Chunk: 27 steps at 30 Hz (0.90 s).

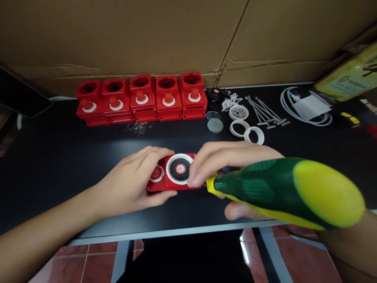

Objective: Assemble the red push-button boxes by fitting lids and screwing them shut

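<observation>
A red box-like unit (165, 185) lies near the front of the black table. It carries a white ring (169, 175) around a black disc (173, 169) with a red and white centre, and a red button in a white collar (157, 173). My left hand (138, 177) grips its left end, thumb along the near side. My right hand (235, 157) holds a green and yellow screwdriver (262, 181), its fingertips at the ring's right edge. The screwdriver points left at the unit's right end; its tip is hidden by my fingers.
Several similar red units (141, 98) stand in a row at the back. To their right lie clear discs (215, 125), white rings (254, 135), thin metal rods (266, 114) and a coiled white cable (287, 108). A yellow package (347, 74) leans at the far right. Cardboard (132, 35) walls the back.
</observation>
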Each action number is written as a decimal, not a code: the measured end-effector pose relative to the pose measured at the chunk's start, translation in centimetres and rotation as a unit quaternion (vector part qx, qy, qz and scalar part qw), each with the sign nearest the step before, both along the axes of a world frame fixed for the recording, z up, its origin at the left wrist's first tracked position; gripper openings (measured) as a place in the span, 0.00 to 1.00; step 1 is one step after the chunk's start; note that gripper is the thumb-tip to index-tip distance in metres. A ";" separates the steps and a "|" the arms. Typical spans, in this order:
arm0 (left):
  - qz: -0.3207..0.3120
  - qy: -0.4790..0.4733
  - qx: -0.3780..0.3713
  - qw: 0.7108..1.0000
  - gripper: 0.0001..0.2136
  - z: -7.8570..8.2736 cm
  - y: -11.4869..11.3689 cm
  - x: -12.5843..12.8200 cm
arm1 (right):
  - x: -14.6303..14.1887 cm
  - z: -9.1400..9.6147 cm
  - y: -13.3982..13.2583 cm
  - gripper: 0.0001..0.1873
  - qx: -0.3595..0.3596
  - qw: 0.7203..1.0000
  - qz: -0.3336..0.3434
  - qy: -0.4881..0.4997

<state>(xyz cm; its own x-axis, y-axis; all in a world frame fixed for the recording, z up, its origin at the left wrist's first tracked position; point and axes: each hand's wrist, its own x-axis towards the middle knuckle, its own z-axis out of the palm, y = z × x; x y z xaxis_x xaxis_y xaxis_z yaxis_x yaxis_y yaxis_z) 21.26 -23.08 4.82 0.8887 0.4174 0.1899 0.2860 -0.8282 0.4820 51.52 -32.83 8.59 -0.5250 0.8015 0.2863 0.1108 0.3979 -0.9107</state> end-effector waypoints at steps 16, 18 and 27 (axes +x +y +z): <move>-0.002 -0.001 0.004 1.000 0.27 -0.1 0.0 -0.1 | 0.8 -0.9 1.1 0.14 -0.011 0.995 0.079 0.060; -0.002 0.001 0.008 1.000 0.27 -0.3 0.0 -0.2 | 0.3 -0.7 0.8 0.12 -0.020 0.996 0.049 0.066; 0.002 -0.004 -0.004 1.000 0.29 -0.5 -0.3 -0.4 | -0.5 -0.7 0.5 0.16 -0.027 0.996 0.016 0.081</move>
